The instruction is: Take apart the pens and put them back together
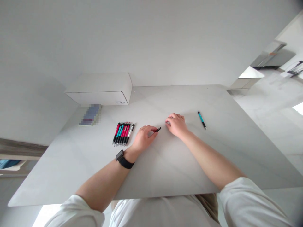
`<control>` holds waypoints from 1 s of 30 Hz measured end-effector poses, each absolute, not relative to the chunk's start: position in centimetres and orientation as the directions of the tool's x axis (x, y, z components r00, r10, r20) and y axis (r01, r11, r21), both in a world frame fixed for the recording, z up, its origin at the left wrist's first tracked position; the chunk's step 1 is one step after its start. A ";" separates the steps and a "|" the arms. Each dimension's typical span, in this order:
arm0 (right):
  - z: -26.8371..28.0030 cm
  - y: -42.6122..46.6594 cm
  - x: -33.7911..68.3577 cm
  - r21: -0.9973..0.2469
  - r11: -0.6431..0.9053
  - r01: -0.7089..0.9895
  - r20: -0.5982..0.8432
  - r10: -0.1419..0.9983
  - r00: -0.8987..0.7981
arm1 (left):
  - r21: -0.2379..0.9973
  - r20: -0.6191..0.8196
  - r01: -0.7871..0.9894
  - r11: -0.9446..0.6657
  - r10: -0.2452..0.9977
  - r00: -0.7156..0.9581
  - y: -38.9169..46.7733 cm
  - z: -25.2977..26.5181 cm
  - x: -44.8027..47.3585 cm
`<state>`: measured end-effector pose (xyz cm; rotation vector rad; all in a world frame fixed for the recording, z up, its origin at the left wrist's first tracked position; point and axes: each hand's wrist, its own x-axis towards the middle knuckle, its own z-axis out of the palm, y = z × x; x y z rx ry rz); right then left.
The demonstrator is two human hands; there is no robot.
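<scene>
My left hand (145, 137), with a dark watch (120, 155) at its wrist, is closed on a pen; only the pen's black end (158, 129) shows past the fingertips. The rest of that pen is hidden under the fingers. Just left of this hand, several pens (121, 134) lie side by side in a row, red, teal and white with black grips. My right hand (176, 125) rests on the table with loosely bent fingers, a short gap between thumb and forefinger. No object shows in it. To its right lies a single teal pen (202, 120) with a black grip, apart from the row.
A white box (99, 90) stands against the wall at the back left of the white table (165, 170). In front of the box lies a blurred bluish packet or booklet (90, 115). The table's right edge slopes away beside a light floor.
</scene>
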<state>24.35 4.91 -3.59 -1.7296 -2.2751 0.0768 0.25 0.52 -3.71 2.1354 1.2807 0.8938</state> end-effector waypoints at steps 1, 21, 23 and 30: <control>-3.6 4.8 24.4 -0.230 0.284 0.931 0.194 0.951 -0.242 | 0.692 0.279 0.574 -0.436 0.896 0.344 0.5 -3.7 0.3; -1.3 2.5 23.0 -0.775 0.516 0.365 0.466 0.856 -0.223 | 0.733 0.307 0.526 -0.432 0.899 0.311 0.7 -3.6 -0.1; -1.3 2.5 23.0 -0.777 0.514 0.364 0.465 0.858 -0.219 | 0.735 0.306 0.522 -0.433 0.899 0.314 0.7 -3.6 -0.1; -1.2 2.4 23.0 -0.759 0.548 0.352 0.491 0.837 -0.243 | 0.739 0.299 0.524 -0.424 0.903 0.309 0.6 -3.6 0.0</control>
